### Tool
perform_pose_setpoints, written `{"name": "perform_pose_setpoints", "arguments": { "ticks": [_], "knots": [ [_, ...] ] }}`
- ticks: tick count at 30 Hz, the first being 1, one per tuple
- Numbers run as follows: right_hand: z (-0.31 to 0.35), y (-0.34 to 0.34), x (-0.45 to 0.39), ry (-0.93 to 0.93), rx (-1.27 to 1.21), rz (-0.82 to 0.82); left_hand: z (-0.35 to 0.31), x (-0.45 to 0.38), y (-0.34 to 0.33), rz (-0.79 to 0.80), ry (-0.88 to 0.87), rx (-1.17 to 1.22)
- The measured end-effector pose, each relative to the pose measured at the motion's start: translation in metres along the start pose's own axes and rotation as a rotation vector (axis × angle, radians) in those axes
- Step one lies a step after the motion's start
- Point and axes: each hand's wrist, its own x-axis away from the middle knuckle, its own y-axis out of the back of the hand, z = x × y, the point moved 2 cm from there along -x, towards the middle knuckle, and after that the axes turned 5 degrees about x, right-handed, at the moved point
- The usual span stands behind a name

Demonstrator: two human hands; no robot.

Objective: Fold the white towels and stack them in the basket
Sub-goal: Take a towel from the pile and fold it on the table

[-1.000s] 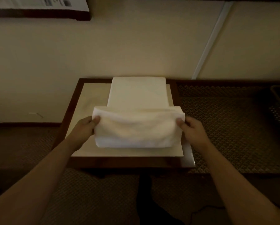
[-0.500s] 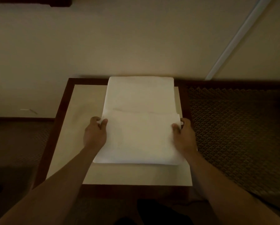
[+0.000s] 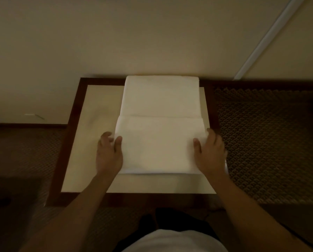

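Tabletop [image 3: 97, 142], both hands flanking towel [image 3: 159, 144], thumbs on top.

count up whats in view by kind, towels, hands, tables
white towels: 1, a single towel with its near part folded back over the rest, as far as the view shows
hands: 2, left hand and right hand, one at each side edge of the folded part
tables: 1, the dark-framed table
total: 4
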Motion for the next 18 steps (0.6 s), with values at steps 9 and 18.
{"name": "perform_pose_setpoints", "arguments": {
  "ticks": [9,18],
  "knots": [
    [-0.031,-0.004,0.057,0.497,0.347,0.366,0.046,0.025,0.019,0.407,-0.797,-0.646],
    [-0.019,0.054,0.081,0.315,-0.030,0.267,0.020,0.029,0.073,0.423,-0.463,-0.110]
  ]
}}
